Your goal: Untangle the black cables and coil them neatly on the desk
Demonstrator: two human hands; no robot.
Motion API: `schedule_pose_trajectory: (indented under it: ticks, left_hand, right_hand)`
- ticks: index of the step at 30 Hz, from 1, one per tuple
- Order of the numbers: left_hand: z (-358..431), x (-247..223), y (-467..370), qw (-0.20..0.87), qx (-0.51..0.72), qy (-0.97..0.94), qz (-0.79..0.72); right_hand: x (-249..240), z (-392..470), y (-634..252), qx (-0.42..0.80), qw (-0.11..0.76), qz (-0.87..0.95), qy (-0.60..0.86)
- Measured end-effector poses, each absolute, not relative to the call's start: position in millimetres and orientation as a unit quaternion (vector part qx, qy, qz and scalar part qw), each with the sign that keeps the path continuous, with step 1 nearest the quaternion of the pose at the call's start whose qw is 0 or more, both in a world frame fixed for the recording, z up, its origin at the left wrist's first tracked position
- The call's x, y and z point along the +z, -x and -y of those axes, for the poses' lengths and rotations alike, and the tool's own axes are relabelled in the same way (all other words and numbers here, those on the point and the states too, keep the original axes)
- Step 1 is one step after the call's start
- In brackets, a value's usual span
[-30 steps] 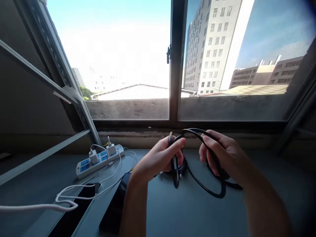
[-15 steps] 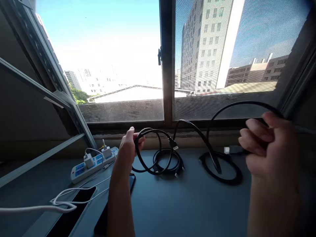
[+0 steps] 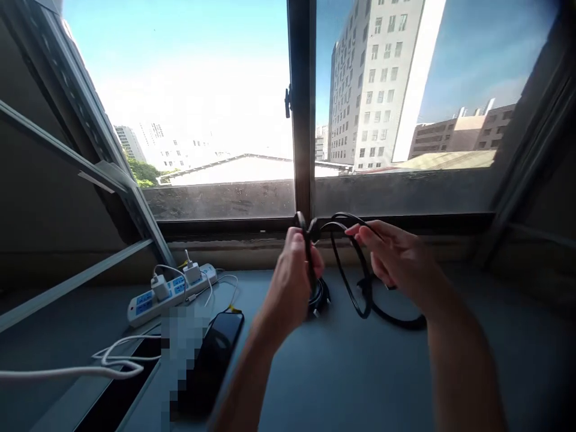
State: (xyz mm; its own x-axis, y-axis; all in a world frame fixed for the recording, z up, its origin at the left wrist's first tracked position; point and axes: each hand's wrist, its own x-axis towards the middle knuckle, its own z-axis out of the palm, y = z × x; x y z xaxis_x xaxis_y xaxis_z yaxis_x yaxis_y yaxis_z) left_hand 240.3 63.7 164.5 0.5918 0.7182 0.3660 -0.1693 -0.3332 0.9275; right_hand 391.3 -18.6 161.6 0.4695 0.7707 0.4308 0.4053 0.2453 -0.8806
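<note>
A black cable [image 3: 341, 264] hangs in loops between my two hands, above the table. My left hand [image 3: 294, 264] is closed around one bunch of its loops. With thumb and fingers pinched, my right hand [image 3: 387, 249] grips another stretch of the same cable. Behind my left hand, a coiled black cable [image 3: 320, 298] lies on the table, partly hidden. Below my right hand rests another black coil [image 3: 400, 323], of which only the lower curve shows clearly.
To the left stands a white power strip [image 3: 173, 294] with two white chargers plugged in. A black phone [image 3: 220, 348] lies near my left forearm, with white cables [image 3: 112, 373] beside it. A metal frame [image 3: 144, 213] rises at the left, and a window ledge [image 3: 252, 252] borders the table [image 3: 342, 372].
My right hand has come in from the far right toward the middle. My left hand has moved right with its loops, and the cable between the hands is now gathered closer.
</note>
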Motion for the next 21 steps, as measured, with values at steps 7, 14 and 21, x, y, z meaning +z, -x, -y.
schedule_pose_trajectory:
  ticks: [7,14,21]
  left_hand:
    - [-40.9,153.8,-253.7,0.590,0.300,-0.736,-0.141]
    - [-41.6,154.4,-249.9,0.553,0.324,-0.760,-0.109]
    - [-28.2,163.6,-235.3,0.522,0.320,-0.775,-0.155]
  right_hand:
    - [162.9,11.2,-369.0,0.108,0.646,0.484,0.580]
    - [156.2,13.6,-368.7,-0.006,0.635,0.447,0.630]
    - [157.3,3.2,-379.1,0.082,0.687,0.384,0.612]
